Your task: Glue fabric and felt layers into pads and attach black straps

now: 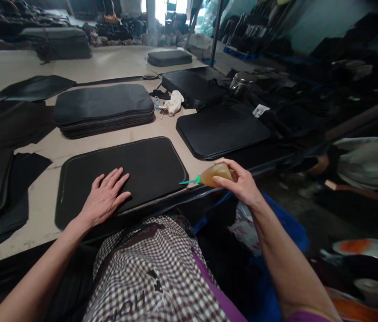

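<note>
Bright window [161, 11], bluish wall [325, 29], dark pole [216, 33]

Dim room, white glare at a far opening [161, 10], the right side dark and blurred.

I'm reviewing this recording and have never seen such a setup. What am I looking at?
There's no machine here: a person works bare-handed, and the one picture comes from a camera worn on their head, looking forward and down. On the beige table lies a black, flat panel with rounded corners; behind it sits a thick stack of similar dark panels. The left hand rests spread on the front panel. The right hand holds an amber, squeezable-looking bottle with a green nozzle, its tip at the panel's right edge.
</note>
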The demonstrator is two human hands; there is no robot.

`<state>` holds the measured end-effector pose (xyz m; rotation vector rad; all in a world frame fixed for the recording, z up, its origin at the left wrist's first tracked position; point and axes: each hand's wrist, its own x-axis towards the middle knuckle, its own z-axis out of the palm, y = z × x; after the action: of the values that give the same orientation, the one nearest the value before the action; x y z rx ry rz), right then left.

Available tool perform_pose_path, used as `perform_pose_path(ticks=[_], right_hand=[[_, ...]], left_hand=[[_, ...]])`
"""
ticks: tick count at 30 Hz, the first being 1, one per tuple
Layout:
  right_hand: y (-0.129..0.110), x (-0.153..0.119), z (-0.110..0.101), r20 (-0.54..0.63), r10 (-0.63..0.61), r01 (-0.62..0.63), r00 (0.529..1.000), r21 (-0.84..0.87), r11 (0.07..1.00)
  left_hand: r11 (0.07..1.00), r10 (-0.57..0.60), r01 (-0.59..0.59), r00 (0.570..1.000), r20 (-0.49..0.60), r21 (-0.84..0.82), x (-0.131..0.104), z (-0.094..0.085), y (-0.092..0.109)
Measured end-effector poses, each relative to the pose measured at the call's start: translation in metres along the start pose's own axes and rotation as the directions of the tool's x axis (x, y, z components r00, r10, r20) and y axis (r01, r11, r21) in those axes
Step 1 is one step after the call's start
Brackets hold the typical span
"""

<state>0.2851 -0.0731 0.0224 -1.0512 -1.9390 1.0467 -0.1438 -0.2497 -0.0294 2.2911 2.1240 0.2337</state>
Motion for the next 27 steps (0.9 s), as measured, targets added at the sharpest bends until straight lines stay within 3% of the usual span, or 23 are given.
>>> perform_pose_path(ticks=[5, 9, 14, 18, 27], right_hand=[[-0.013, -0.009, 0.04, 0.038, 0.041, -0.044, 0.998, 0.083, 0.996], [-0.028, -0.008, 0.081, 0.103, 0.001, -0.009, 0.995, 0.08, 0.997], [-0.052, -0.002, 0.138, 0.22, -0.097, 0.088, 0.971, 0.054, 0.995], [-0.075, 0.002, 0.184, 0.295, -0.197, 0.182, 0.935, 0.078, 0.98], [-0.133, 0.006, 0.278, 0.346, -0.404, 0.369, 0.847, 0.164, 0.915]], left_hand=[[0.944, -0.095, 0.091, 0.995, 0.004, -0.316, -0.002, -0.018, -0.005], [0.761, -0.198, 0.167, 0.98, 0.021, -0.626, -0.004, -0.036, -0.017], [0.491, -0.25, 0.2, 0.965, 0.083, -0.848, -0.003, -0.05, -0.038], [0.319, -0.233, 0.225, 0.96, 0.154, -0.921, 0.002, -0.052, -0.052], [0.18, -0.166, 0.244, 0.962, 0.216, -0.953, 0.008, -0.05, -0.071]])
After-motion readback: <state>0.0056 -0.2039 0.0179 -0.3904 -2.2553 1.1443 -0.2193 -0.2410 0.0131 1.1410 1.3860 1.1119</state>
